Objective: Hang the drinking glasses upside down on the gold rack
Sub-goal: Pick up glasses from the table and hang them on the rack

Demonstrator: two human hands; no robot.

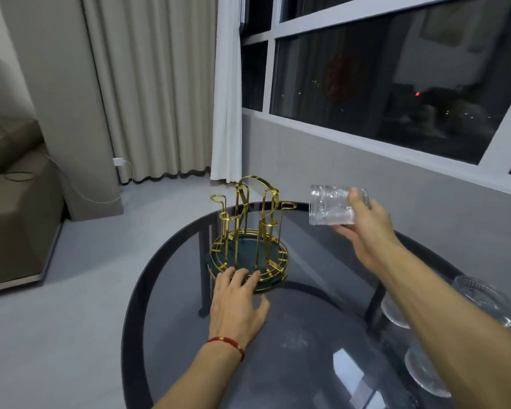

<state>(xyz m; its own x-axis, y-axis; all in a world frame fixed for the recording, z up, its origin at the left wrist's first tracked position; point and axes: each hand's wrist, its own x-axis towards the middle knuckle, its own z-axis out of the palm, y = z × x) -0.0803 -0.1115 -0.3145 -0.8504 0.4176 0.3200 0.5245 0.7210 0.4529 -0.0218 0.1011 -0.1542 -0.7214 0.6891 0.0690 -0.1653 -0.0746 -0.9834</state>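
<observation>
The gold rack (248, 228) stands on a dark round base at the far left of the smoked-glass table (307, 320); its upright wire pegs carry no glasses. My left hand (238, 299) rests flat on the table with its fingertips touching the front rim of the rack's base, fingers spread. My right hand (363, 228) holds a clear textured drinking glass (331, 206) in the air to the right of the rack, tipped on its side. Several more clear glasses (478, 296) stand at the table's right edge, partly hidden behind my right forearm.
A grey wall and a dark window run behind the table on the right. Curtains hang at the back, with a white charger and cable on the wall. A brown sofa (12, 216) stands to the left across a grey floor.
</observation>
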